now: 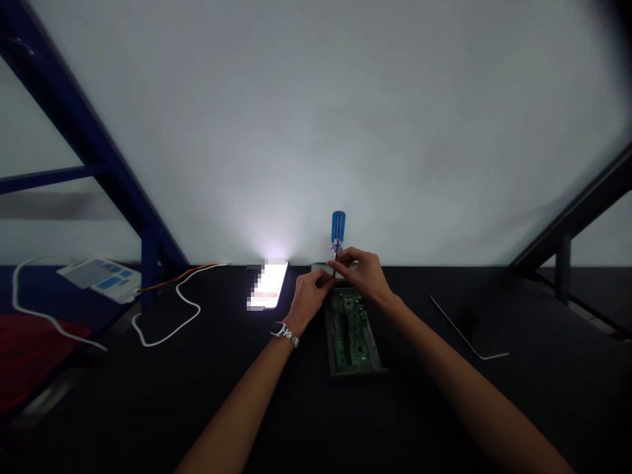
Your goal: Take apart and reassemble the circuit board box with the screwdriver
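Note:
A screwdriver [338,227] with a clear blue handle stands upright over the far end of a green circuit board [353,332], which lies in a metal frame. My right hand [363,273] pinches the screwdriver's shaft just below the handle. Close beside it, my left hand [311,296] has its fingertips drawn together at the low end of the shaft, by the frame's far edge. Whether those fingers hold the shaft or something small is hidden. The screwdriver's tip cannot be made out.
Left of my hands a bright phone [269,285] lies on the black table [301,415]. A white cable [190,316] curls farther left, near a white-and-blue card [106,278]. A thin bent rod [459,334] is on the right. Behind stands a pale wall.

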`<state>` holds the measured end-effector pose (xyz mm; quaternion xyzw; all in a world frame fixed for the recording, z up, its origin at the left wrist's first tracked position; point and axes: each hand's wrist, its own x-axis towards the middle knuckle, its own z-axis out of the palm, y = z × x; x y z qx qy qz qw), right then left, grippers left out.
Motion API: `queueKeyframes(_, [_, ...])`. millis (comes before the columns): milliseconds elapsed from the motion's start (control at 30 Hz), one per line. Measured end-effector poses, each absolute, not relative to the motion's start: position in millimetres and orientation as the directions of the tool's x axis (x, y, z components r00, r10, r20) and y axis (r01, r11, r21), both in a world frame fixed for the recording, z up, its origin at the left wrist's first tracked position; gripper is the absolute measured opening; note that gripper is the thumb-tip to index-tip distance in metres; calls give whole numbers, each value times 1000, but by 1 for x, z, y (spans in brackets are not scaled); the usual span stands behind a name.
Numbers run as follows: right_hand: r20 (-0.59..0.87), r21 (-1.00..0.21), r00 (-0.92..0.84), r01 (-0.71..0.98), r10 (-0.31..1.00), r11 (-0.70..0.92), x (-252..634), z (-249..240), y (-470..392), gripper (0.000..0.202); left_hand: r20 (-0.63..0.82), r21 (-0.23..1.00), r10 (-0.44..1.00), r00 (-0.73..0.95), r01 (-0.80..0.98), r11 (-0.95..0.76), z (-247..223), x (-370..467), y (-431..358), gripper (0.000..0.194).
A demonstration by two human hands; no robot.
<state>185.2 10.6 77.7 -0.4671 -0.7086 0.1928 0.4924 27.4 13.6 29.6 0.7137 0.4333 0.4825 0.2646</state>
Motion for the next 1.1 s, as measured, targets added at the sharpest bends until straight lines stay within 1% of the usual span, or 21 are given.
queueKeyframes(100, [523,-737,-59,469,850,487,183,78,11,22,457,799,877,150,364,-478,28,27,13,22])
queueKeyframes(233, [529,-711,-80,500,845,493,181,79,11,17,467,796,874,136,366,-482,26,29,13,23])
queueKeyframes(400, [506,-746,-56,472,861,469,180,80,10,24,474,787,869,141,375,-490,24,32,16,24])
queueKeyframes(500, [479,-748,-117,465,870,474,182,82,10,24,487,754,850,202,395,-525,23,30,18,16])
queueKeyframes(600, [456,-729,-210,470,865,498,185,84,11,21,499,709,817,288,407,-576,21,25,20,19])
queueKeyframes(667, [439,-733,-254,454,862,507,187,84,12,20,487,703,809,329,402,-586,21,22,20,20])
queueKeyframes(767, [409,-763,-286,413,867,496,188,84,12,20,469,702,815,340,417,-577,23,19,20,18])
queueKeyframes(867, [413,-775,-237,416,880,476,187,82,11,23,472,695,833,288,461,-553,27,20,18,13])
queueKeyframes(1000, [434,-812,-72,401,898,424,183,78,12,24,486,701,847,215,483,-525,29,25,16,12])
queueKeyframes(1100, [410,-842,-59,359,910,403,182,76,13,28,481,713,856,188,484,-508,28,26,15,12])
